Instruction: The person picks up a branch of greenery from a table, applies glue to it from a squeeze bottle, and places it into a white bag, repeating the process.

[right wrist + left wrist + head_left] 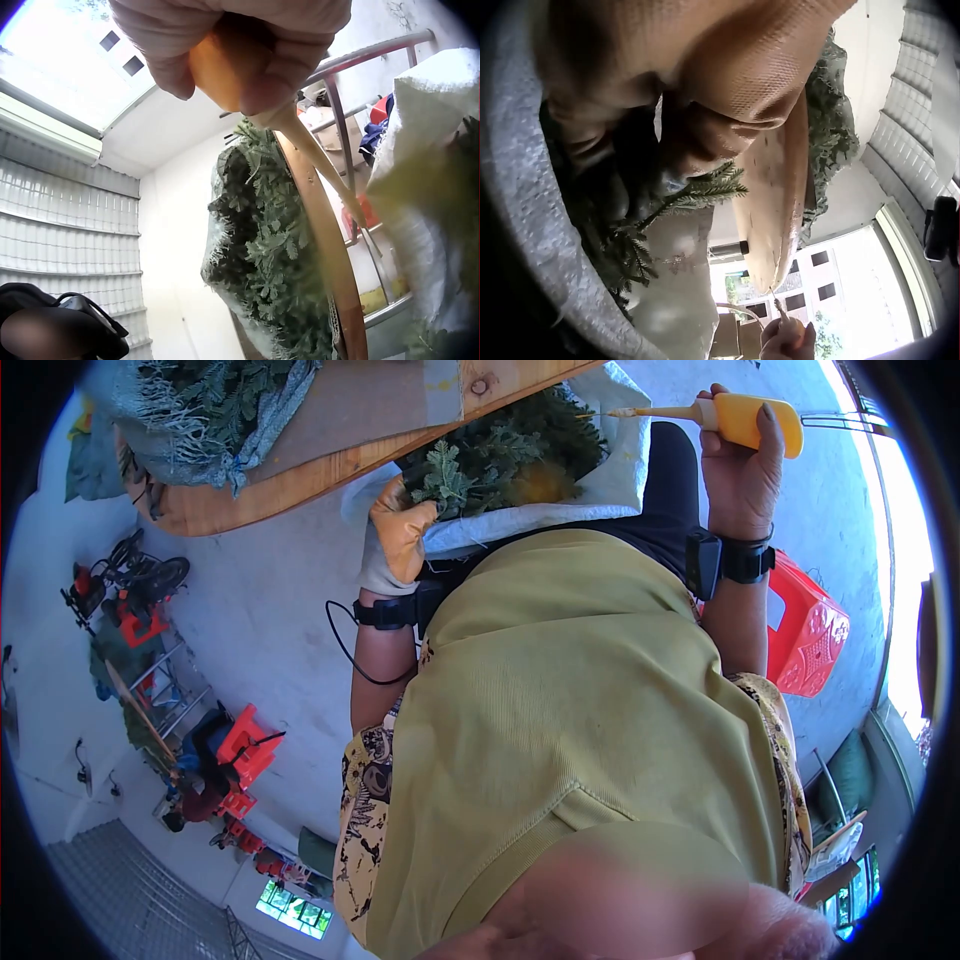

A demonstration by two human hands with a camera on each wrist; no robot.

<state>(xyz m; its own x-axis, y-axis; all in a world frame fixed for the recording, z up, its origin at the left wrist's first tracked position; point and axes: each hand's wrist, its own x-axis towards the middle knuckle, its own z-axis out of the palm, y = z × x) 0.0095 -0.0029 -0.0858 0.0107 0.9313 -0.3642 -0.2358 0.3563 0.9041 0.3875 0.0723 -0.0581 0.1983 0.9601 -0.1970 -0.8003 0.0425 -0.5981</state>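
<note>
My left hand, in an orange-coated work glove, grips a green fir branch at the near left side of an open white woven sack. In the left wrist view its fingers curl into dark greenery, and a fir sprig sticks out beyond them. My bare right hand holds a yellow squeeze bottle tilted on its side. The bottle's long nozzle points left over the sack's mouth, close above more fir greenery. In the right wrist view my fingers and thumb wrap the bottle.
A wooden table crosses the top left, bearing cardboard and a frayed woven sack of fir branches. A red plastic stool stands to the right. Further off at left are a motorbike, red chairs and another person.
</note>
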